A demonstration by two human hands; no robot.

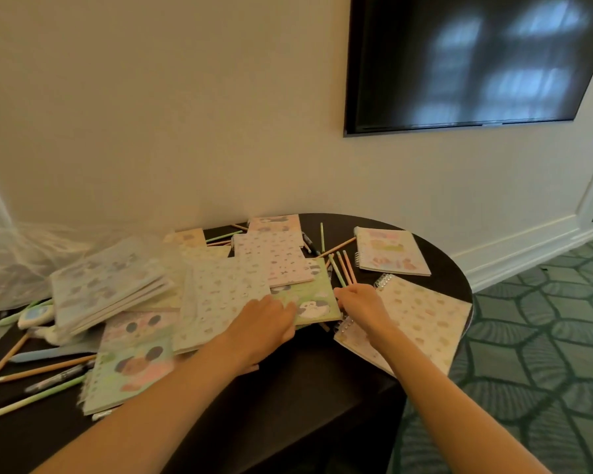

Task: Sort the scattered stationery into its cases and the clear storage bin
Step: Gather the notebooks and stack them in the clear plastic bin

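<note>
A dark round table (pixel 322 364) stands against a cream wall, littered with notebooks and pencils. At its centre lies a green panda notebook (pixel 317 295), and both hands meet on it. The left hand (pixel 264 325) rests palm-down on the notebook's 9 o'clock side, fingers (pixel 286 311) extended flat and together over the cover, spread rather than curled around anything. The right hand (pixel 360 306) sits at the notebook's 3 o'clock edge, its fingertips (pixel 339 295) bent down against that edge; whether they pinch the cover or only touch it cannot be told.

Just beyond the right fingertips, toward 12 o'clock, a small cluster of pastel pencils (pixel 343 271) lies side by side, their near ends close to the knuckles. At 3 o'clock from the right hand a cream spiral notebook (pixel 421 319) lies tilted, partly under the wrist. At 1 o'clock sits a pink spiral notebook (pixel 392 251), apart from the hands. A white dotted notebook (pixel 271 254) overlaps the green one's far edge at 11 o'clock, and a cream patterned notebook (pixel 220 299) lies against the left hand at 9 o'clock. Farther toward 9 o'clock, a stack of notebooks (pixel 110 285) leans beside crumpled clear plastic (pixel 21 258), with loose pencils (pixel 42 371) at 8 o'clock. A dark wall screen (pixel 476 59) hangs at 1 o'clock.
</note>
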